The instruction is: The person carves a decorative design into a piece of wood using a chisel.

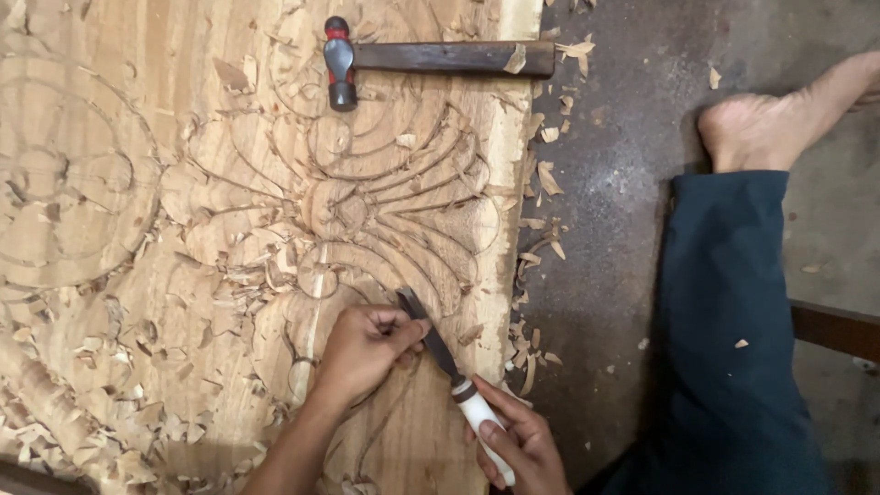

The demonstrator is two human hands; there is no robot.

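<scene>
A large pale wooden panel [137,110] lies flat, carved with curved floral lines. My left hand [367,353] pinches the dark metal blade of a chisel [431,344] near its tip, which rests on the carving. My right hand [518,445] grips the chisel's white handle low in the view. Both hands hold the same tool, angled up and to the left. Wood shavings lie all around the hands.
A ball-peen hammer [431,57] with a dark wooden handle lies across the panel's top edge. Right of the panel is grey dusty floor [614,183] with scattered chips. My leg in dark blue trousers [729,321] and bare foot [770,128] rest there.
</scene>
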